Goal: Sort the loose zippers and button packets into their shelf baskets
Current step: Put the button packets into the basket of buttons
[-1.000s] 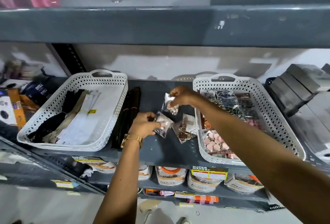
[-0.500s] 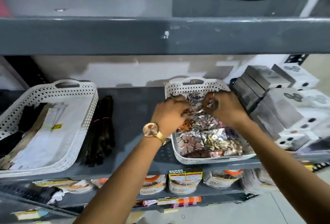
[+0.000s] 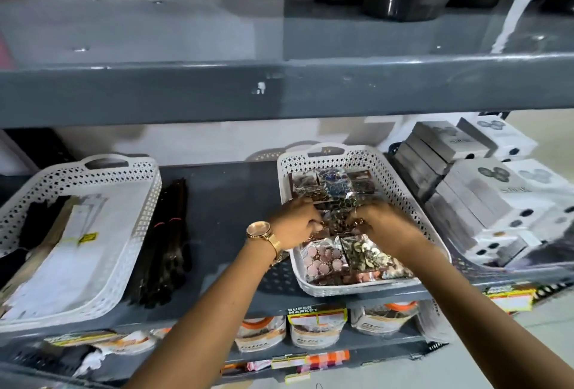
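Clear button packets (image 3: pixel 343 227) sit under both hands – left hand (image 3: pixel 296 225), right hand (image 3: pixel 377 224), each grip's closure blurred, unreadable – best pressed flat inside the white basket (image 3: pixel 400 177).

Grey shelf (image 3: pixel 223 190): two white baskets (image 3: pixel 93 264) (image 3: pixel 400 177), loose zippers (image 3: pixel 167 246) between, boxes (image 3: pixel 484 199) right.

Both forearms are bare, with no sleeves showing. The left hand (image 3: pixel 295 222) has a rose-gold wristwatch (image 3: pixel 259 230) at its wrist, round-faced on a metal link band. The right hand (image 3: pixel 377 222) wears nothing visible.
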{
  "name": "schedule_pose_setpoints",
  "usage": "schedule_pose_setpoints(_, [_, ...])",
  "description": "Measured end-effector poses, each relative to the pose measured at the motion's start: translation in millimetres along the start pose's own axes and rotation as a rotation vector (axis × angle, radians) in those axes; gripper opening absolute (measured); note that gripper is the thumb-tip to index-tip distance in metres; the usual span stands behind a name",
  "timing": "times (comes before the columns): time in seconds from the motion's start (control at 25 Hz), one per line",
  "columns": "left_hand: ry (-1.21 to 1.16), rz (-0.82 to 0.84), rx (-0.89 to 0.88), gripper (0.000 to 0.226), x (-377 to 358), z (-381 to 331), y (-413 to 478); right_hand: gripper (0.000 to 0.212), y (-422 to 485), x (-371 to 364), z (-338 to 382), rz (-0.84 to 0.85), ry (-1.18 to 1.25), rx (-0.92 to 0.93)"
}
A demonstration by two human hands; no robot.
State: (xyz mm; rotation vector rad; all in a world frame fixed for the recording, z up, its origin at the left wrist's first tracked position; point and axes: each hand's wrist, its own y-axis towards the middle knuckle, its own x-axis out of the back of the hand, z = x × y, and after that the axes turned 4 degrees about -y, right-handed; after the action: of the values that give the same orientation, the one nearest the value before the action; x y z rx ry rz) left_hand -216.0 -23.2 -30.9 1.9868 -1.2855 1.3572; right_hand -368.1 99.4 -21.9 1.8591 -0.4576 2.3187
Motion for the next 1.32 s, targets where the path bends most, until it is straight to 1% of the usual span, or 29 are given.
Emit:
schedule_pose_setpoints(0.16, [-0.019,-0.017,0.034,0.032,-0.9,-3.5,-0.8,0.036,-6.2,0.6,-1.5,-0.079,-0.072,0.046])
schedule_pose_setpoints(0.2, [-0.073,-0.04,0.021,0.034,1.0,-6.0,-3.9,0.037,-6.3,-0.6,-1.7,-0.087,-0.081,0.06])
schedule_pose_setpoints(0.28, [-0.292,-0.122,-0.003,0.037,11.9,-4.6,-14.8,0.035,-7.1,1.7,-1.2,-0.147,-0.098,0.087])
schedule_pose_setpoints(0.32, [-0.424,-0.209,0.002,0.039,21.4,0.9,-22.6,0.032,-6.7,6.7,-0.7,-0.207,-0.094,0.101])
schedule_pose_setpoints(0.4, [-0.637,-0.513,0.06,0.035,42.6,25.5,-35.9,0.027,-4.1,22.7,4.5,-0.327,0.003,0.126])
schedule_pose_setpoints(0.44, [-0.689,-0.633,0.116,0.03,49.2,41.9,-40.2,0.027,-2.4,33.2,10.3,-0.364,0.1,0.121])
schedule_pose_setpoints(0.48, [-0.694,-0.68,0.188,0.025,51.5,59.5,-42.2,0.027,-0.5,42.4,18.2,-0.369,0.214,0.102])
schedule_pose_setpoints(0.52, [-0.662,-0.654,0.269,0.022,51.4,71.7,-44.4,0.027,3.8,48.4,27.0,-0.361,0.318,0.081])
schedule_pose_setpoints(0.56, [-0.604,-0.564,0.348,0.026,47.5,79.2,-47.3,0.028,9.8,52.3,38.7,-0.356,0.382,0.079])
schedule_pose_setpoints(0.64, [-0.448,-0.288,0.472,0.047,28.6,77.9,-49.7,0.028,24.7,51.7,62.4,-0.326,0.419,0.136])
schedule_pose_setpoints(0.68, [-0.345,-0.203,0.499,0.056,17.2,75.5,-50.9,0.028,32.5,48.0,76.9,-0.277,0.414,0.188])
schedule_pose_setpoints(0.72, [-0.249,-0.181,0.504,0.059,5.9,75.4,-50.2,0.029,40.9,40.5,90.9,-0.197,0.373,0.238])
schedule_pose_setpoints(0.76, [-0.191,-0.205,0.496,0.057,-2.0,74.4,-49.4,0.031,50.2,30.3,102.9,-0.095,0.257,0.279])
schedule_pose_setpoints(0.8, [-0.182,-0.236,0.488,0.05,-8.0,75.7,-48.5,0.035,59.7,19.3,114.2,0.012,0.055,0.311])
schedule_pose_setpoints(0.84, [-0.201,-0.262,0.478,0.043,-10.5,76.9,-49.6,0.039,68.0,9.2,124.6,0.107,-0.199,0.334])
schedule_pose_setpoints(0.88, [-0.228,-0.271,0.479,0.037,-11.7,80.2,-50.6,0.042,75.2,0.5,133.4,0.179,-0.436,0.344])
schedule_pose_setpoints(0.92, [-0.266,-0.269,0.486,0.033,-11.7,81.6,-53.2,0.045,81.2,-5.4,140.8,0.234,-0.599,0.334])
schedule_pose_setpoints(0.96, [-0.316,-0.275,0.491,0.031,-12.0,84.0,-54.9,0.049,87.5,-7.5,147.4,0.29,-0.673,0.305])
schedule_pose_setpoints(1.0, [-0.384,-0.289,0.497,0.031,-12.6,84.1,-57.2,0.053,94.3,-7.6,151.9,0.348,-0.649,0.268])
schedule_pose_setpoints(1.04, [-0.44,-0.313,0.512,0.031,-13.9,84.0,-59.2,0.056,99.3,-6.4,155.6,0.395,-0.557,0.251])
schedule_pose_setpoints(1.08, [-0.486,-0.352,0.522,0.031,-15.8,84.5,-60.7,0.056,102.1,-6.1,158.3,0.404,-0.464,0.261])
schedule_pose_setpoints(1.2, [-0.551,-0.429,0.533,0.033,-20.6,88.6,-64.8,0.052,101.8,-13.0,159.5,0.22,-0.292,0.342])
schedule_pose_setpoints(1.28, [-0.619,-0.442,0.536,0.044,-20.1,88.3,-66.4,0.038,101.0,-13.4,151.1,0.092,-0.053,0.362])
schedule_pose_setpoints(1.32, [-0.644,-0.421,0.54,0.053,-19.2,87.6,-65.8,0.029,99.6,-8.6,144.6,0.042,0.095,0.369])
